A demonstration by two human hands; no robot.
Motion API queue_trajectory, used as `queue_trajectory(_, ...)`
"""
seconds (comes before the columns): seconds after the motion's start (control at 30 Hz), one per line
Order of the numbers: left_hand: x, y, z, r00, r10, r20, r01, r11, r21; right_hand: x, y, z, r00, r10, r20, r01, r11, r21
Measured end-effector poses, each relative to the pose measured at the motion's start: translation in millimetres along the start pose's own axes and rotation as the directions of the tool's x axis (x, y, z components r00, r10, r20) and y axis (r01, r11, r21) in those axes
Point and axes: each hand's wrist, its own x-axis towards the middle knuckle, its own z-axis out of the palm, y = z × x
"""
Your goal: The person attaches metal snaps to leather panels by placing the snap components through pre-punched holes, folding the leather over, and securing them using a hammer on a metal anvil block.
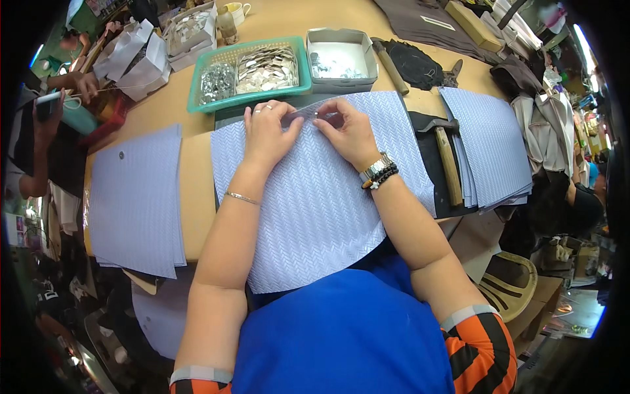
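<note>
A light blue sheet with a woven herringbone texture [315, 207] lies before me, its near edge hanging over the table edge towards my lap. My left hand [270, 128] pinches the sheet's far edge between thumb and forefinger. Close beside it, my right hand [344, 128] holds a small shiny metal piece [316, 114] between thumb and fingertips at the same edge. Beyond them, a green plastic basket [251, 96] holds small metal parts [217, 82] and a pile of pale small squares [268, 68]. A white cardboard box [342, 87] with small metal pieces adjoins it.
A hammer [449, 165] lies right of the sheet, by a stack of similar sheets [492, 143]. Another stack [135, 197] is at the left. A wooden handle [391, 69], black cloth [413, 63] and pliers [452, 74] lie farther back. A person's hands [54, 106] show at far left.
</note>
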Motion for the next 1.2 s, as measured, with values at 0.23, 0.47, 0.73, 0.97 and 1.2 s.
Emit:
queue_trajectory(0.23, 3.1, -10.8, 0.4, 0.987, -0.122, 0.109, 0.152, 0.924, -0.350, -2.7, -7.7, 0.5, 0.999, -0.051, 0.020, 0.052, 0.997, -0.059)
queue_trajectory(0.47, 13.2, -7.0, -1.1, 0.964, -0.138, 0.226, 0.195, 0.948, -0.251, 0.5, 7.2, -7.0, 0.998, 0.045, -0.041, -0.039, 0.991, 0.127)
queue_trajectory(0.73, 9.8, -15.4, 1.7, 0.966, -0.109, 0.232, 0.187, 0.920, -0.346, -6.0, -3.3, -4.9, 0.999, -0.027, 0.023, 0.027, 1.000, -0.009)
queue_trajectory(0.97, 9.1, -11.9, 0.8, 0.964, -0.109, 0.242, 0.195, 0.908, -0.370, -4.5, -9.1, -1.4, 0.996, -0.087, 0.004, 0.087, 0.988, -0.130)
queue_trajectory(1.2, 5.4, -17.5, 1.6, 0.970, -0.108, 0.215, 0.182, 0.916, -0.357, -2.4, -16.0, 5.5, 0.991, -0.130, 0.029, 0.133, 0.972, -0.192)
